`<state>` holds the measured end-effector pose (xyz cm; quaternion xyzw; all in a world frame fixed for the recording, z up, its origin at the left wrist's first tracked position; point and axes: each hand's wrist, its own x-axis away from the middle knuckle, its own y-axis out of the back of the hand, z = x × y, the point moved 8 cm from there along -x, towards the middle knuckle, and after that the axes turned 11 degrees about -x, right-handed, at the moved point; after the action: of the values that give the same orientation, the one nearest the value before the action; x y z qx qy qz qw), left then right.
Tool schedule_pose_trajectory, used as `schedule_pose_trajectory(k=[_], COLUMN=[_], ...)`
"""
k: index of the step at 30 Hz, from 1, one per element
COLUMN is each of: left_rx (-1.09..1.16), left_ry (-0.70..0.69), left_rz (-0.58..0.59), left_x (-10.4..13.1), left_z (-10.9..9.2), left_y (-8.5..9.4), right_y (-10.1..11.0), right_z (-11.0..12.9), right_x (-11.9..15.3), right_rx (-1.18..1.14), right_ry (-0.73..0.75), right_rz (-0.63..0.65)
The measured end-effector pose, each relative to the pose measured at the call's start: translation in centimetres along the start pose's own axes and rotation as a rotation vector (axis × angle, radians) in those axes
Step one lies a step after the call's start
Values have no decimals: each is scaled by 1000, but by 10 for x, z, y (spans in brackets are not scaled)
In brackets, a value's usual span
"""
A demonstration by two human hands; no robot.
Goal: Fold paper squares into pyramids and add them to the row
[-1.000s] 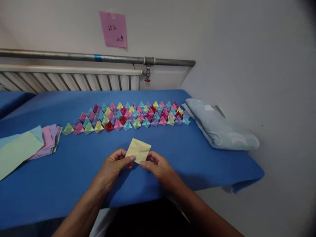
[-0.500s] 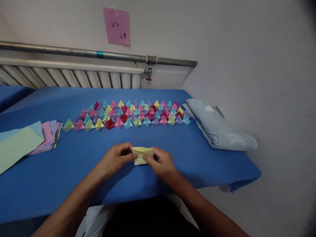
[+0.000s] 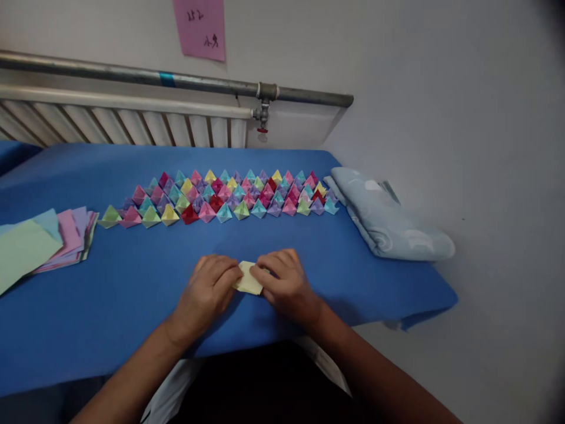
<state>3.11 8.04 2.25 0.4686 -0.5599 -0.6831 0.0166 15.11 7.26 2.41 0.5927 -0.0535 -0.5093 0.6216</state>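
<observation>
A small folded piece of pale yellow paper [image 3: 248,279] is between my two hands, close to the near side of the blue-covered table [image 3: 145,282]. My left hand [image 3: 209,287] grips its left end, fingers curled. At the right end, my right hand [image 3: 285,282] pinches it, the thumb lying across its top. Both hands cover parts of the paper's edges. Beyond them stand several rows of folded paper boats [image 3: 224,212] in many colours, pointed in the middle.
Loose coloured paper sheets [image 3: 29,250] lie in a pile at the left. A folded light blue blanket [image 3: 392,227] rests at the right by the wall. Behind the table run a white radiator [image 3: 132,123] and a metal pipe [image 3: 198,84]. A pink note [image 3: 200,29] hangs above.
The yellow paper has gone from a flat rectangle to a smaller shape with slanted corners. My left hand has turned over more, its fingers now curled down around the paper's end.
</observation>
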Motion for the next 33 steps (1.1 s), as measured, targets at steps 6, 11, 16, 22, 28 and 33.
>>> schedule_pose_trajectory(k=[6,11,16,22,28,33], left_rx=[-54,36,-21,-139,-91,-42], left_ry=[-1,31,73,71,51,52], left_rz=[168,242,122,13,184,234], left_x=[22,33,29,19,30,38], left_z=[-15,-19,-12,-9,-13,-15], left_y=[-12,-12,-5,2,-10,-6], right_y=[-22,-30,-26,-20,-30,-23], right_z=[8,10,6,4,7,8], right_x=[19,30,24,10,22,33], right_rx=[-2,-67,-58,22,-45,-125], right_ry=[9,-13,-25,-2,-21,-74], right_rz=[138,200,137,33,204,262])
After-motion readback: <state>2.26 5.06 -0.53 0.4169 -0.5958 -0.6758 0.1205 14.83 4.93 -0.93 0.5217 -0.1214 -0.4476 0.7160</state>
